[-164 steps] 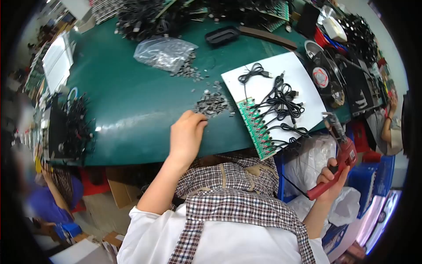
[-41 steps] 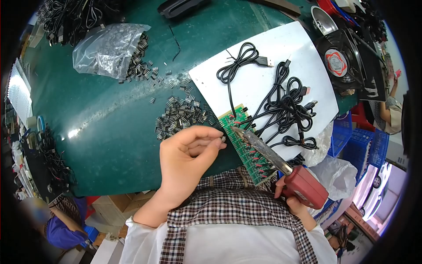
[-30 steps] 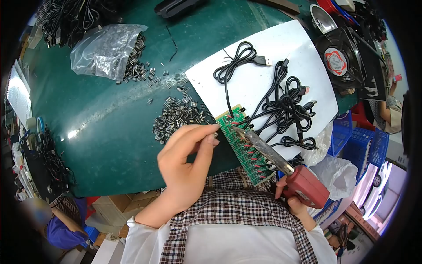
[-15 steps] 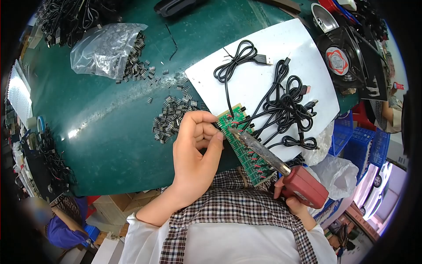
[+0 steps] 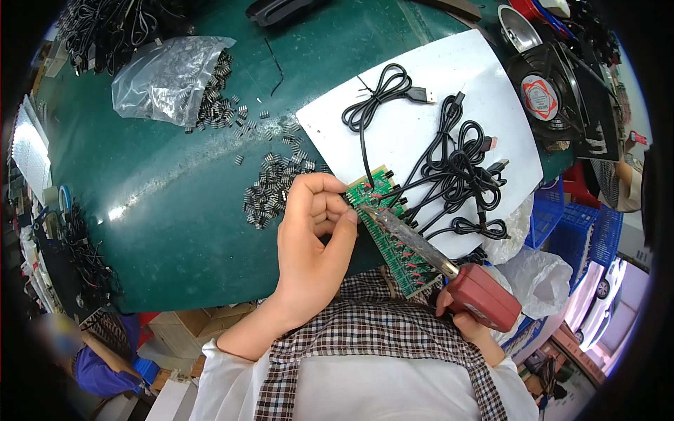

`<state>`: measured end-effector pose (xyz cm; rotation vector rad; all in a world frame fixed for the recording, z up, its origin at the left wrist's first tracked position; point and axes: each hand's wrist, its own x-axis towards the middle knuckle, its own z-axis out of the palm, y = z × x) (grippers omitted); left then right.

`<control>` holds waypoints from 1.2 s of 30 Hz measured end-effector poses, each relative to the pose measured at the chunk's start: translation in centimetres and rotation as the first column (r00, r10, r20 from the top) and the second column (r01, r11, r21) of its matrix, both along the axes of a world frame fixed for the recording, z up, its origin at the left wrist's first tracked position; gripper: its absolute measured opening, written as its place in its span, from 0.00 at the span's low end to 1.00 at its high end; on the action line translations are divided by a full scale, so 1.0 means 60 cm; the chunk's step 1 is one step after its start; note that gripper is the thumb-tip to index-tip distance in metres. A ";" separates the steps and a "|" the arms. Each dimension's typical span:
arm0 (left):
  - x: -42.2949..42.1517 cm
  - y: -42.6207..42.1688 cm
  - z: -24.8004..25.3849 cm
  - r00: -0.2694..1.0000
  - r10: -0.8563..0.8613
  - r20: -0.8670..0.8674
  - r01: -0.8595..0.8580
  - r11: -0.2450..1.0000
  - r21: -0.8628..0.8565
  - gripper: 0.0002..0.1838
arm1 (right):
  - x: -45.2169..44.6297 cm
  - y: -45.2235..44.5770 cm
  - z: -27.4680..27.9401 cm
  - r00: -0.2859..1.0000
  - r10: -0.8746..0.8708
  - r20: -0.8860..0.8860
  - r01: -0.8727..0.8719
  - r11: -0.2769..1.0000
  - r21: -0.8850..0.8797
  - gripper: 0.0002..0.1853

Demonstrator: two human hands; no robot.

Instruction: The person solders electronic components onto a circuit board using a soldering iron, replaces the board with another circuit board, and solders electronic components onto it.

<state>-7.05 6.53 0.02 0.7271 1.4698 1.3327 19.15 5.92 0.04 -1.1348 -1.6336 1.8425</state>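
The desk (image 5: pixel 182 249) is dark green, the board (image 5: pixel 395 263) brighter green with red spots, the cables (image 5: pixel 465 165) black, the sheet (image 5: pixel 446 67) white, the iron's handle (image 5: pixel 484 298) dull red, the apron (image 5: pixel 379 333) checked brown, black and white.

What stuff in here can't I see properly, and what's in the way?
All in the head view:
- What the left hand pinches, if anything: hidden by its own fingers.
- Most of the right hand: hidden behind the red soldering iron.
- Whether the iron's tip touches the circuit board: too small to tell.
- The black tray: cut off by the top edge.
- Words on the fan label: too small.
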 end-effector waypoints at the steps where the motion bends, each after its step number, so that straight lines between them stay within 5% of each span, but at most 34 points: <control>1: 0.000 0.000 -0.001 1.000 0.005 0.005 -0.005 1.000 0.005 0.14 | -0.001 -0.003 -0.003 1.000 -0.021 0.005 0.020 0.998 0.059 0.37; 8: 0.004 0.001 -0.001 0.999 0.029 -0.028 -0.029 1.000 -0.010 0.13 | 0.020 -0.015 -0.024 0.999 0.008 0.054 -0.024 0.954 0.299 0.33; 17: 0.004 -0.002 -0.003 0.997 0.022 -0.072 -0.023 1.000 -0.007 0.14 | 0.024 -0.024 -0.013 0.998 -0.040 0.038 0.031 0.976 0.215 0.34; 21: -0.006 -0.009 0.015 0.993 0.020 -0.120 -0.033 0.994 -0.108 0.14 | 0.045 -0.033 -0.029 0.991 -0.002 0.135 -0.040 0.951 0.307 0.33; 22: -0.014 -0.016 0.012 0.867 -0.006 -0.499 -0.043 0.995 -0.086 0.15 | 0.035 -0.026 -0.022 0.990 -0.021 0.143 -0.024 0.951 0.307 0.33; 23: -0.022 -0.022 0.010 0.602 -0.024 -0.799 -0.043 0.997 -0.062 0.15 | 0.028 -0.022 -0.016 0.988 -0.040 0.150 -0.008 0.951 0.308 0.33; 25: -0.038 -0.026 0.009 0.370 -0.072 -0.926 -0.080 0.991 -0.109 0.15 | 0.025 -0.021 -0.014 0.989 -0.042 0.139 0.001 0.958 0.285 0.34; 27: -0.048 -0.031 0.000 0.332 -0.069 -0.941 -0.067 0.993 -0.096 0.13 | 0.026 -0.021 -0.014 0.991 -0.045 0.128 0.010 0.965 0.263 0.34; 33: -0.047 -0.026 0.000 0.385 -0.034 -0.922 -0.096 0.992 -0.077 0.07 | 0.045 -0.035 -0.018 0.962 0.014 0.274 -0.093 0.957 0.275 0.35; 36: -0.057 -0.026 0.000 0.503 0.076 -0.861 -0.120 0.993 0.018 0.05 | 0.016 -0.029 0.001 0.991 -0.117 0.061 0.108 0.985 0.134 0.34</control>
